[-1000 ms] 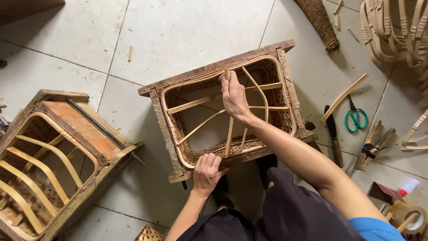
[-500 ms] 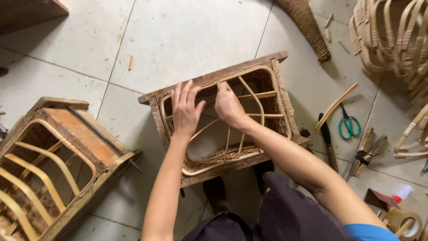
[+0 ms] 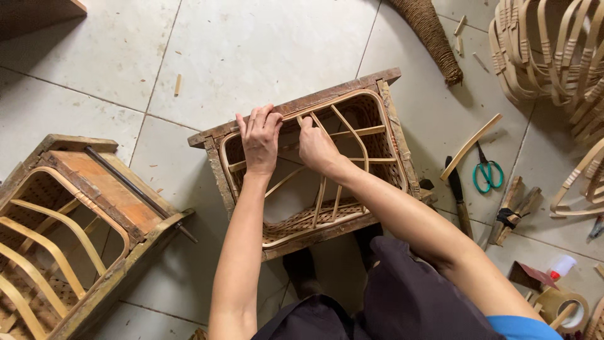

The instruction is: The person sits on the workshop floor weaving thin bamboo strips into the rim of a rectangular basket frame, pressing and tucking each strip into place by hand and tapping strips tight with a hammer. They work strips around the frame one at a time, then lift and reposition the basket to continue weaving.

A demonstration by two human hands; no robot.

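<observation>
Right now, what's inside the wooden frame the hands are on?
Inside the wooden frame sits a woven basket with bent cane strips crossing its opening. The left hand and right hand cover part of the far rim, so the weave beneath them is hidden.

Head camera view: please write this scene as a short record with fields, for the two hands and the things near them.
left hand: fingers spread on the far rim of the wooden frame
right hand: fingers pinch a bamboo strip inside the frame
inside frame: woven basket with bent strips
floor, left: second frame with a basket
floor, right: green scissors, knife, tape roll
</observation>
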